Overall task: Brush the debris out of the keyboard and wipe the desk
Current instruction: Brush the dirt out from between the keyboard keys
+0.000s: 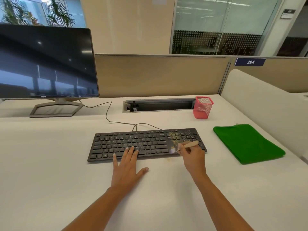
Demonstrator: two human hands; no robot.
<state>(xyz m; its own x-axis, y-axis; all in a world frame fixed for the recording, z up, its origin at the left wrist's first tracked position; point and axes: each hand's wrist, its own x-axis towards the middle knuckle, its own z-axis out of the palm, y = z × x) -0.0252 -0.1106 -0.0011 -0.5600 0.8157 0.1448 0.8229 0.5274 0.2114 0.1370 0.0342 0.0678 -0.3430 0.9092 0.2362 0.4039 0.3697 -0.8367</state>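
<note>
A black keyboard (133,144) lies in the middle of the white desk (50,155). Yellowish debris (175,138) is scattered over its right-hand keys, and a faint smudge of it lies on the desk just in front. My right hand (193,157) grips a small brush (186,146) with a pale handle; its bristles touch the keyboard's front right part. My left hand (127,165) lies flat with straight fingers, fingertips on the lower middle keys and palm on the desk. A folded green cloth (248,144) lies on the desk to the right of the keyboard.
A dark monitor (46,62) on a stand fills the back left, and the keyboard's cable (108,117) runs towards it. A red mesh pen cup (202,107) stands beside an open cable tray (158,105) at the back. A white divider (266,105) borders the right.
</note>
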